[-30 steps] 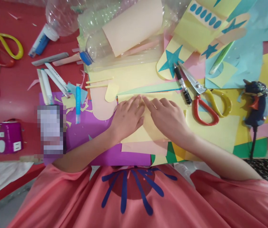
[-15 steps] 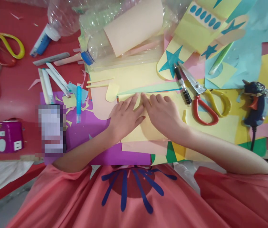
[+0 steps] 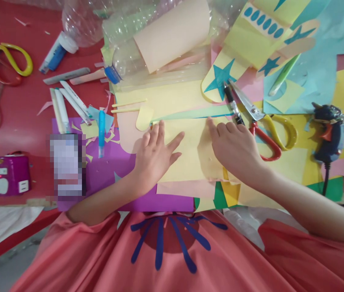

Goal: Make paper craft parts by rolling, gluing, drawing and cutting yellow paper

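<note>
A pale yellow paper sheet (image 3: 187, 154) lies flat before me, its far edge straight. My left hand (image 3: 156, 156) rests on its left side with fingers spread. On the sheet's right side lies my right hand (image 3: 235, 144), index finger stretched along the far edge and the other fingers bent. Just beyond that edge runs a light green paper strip (image 3: 196, 112). A black pen (image 3: 234, 103) and scissors with red and yellow handles (image 3: 258, 117) lie by my right hand, which partly covers the red handle.
Plastic bottles (image 3: 123, 61) and a rolled peach paper (image 3: 174, 34) lie at the back. Left are several markers (image 3: 74, 101), a blurred phone (image 3: 66, 164), a purple box (image 3: 9, 174) and other scissors (image 3: 15, 61). A dark blue glue gun (image 3: 327, 134) is far right.
My hands have moved apart along the far edge of the yellow sheet, the right one sliding right toward the pen and scissors, the left slightly left.
</note>
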The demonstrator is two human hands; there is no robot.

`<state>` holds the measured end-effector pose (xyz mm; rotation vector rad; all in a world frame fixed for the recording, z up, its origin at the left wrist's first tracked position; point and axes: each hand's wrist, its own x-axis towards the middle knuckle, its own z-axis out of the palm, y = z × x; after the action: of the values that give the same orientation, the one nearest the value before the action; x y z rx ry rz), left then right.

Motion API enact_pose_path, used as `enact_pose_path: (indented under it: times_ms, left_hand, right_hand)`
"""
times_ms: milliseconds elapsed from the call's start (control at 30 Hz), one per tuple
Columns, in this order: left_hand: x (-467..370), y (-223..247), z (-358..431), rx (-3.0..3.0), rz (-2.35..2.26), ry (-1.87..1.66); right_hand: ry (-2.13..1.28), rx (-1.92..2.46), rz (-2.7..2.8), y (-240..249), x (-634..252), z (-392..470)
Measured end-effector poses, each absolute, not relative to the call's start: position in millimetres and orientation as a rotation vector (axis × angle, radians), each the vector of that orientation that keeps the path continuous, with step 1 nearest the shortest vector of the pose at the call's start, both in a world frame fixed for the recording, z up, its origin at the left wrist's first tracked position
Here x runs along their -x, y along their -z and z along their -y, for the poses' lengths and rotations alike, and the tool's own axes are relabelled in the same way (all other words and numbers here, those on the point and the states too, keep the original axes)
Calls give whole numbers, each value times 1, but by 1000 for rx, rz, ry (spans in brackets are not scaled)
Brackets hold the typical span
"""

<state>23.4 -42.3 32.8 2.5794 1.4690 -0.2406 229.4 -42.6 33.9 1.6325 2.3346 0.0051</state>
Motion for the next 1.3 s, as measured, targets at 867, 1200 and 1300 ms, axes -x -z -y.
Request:
enact_pose_path:
  times_ms: [867,1200,1300]
  left_hand:
    - [-11,-34,27,-2618,-1582,23]
    - [-10,-22,16,-2613,-1525,-71]
    - [-12,-20,16,-2608,-1494,-28]
  right_hand:
    - [-30,-1754,-2320,-28,-247,40]
    - [79,-1701,-2703,-13,-255,36]
    - [138,-1721,-2721,-9,-253,33]
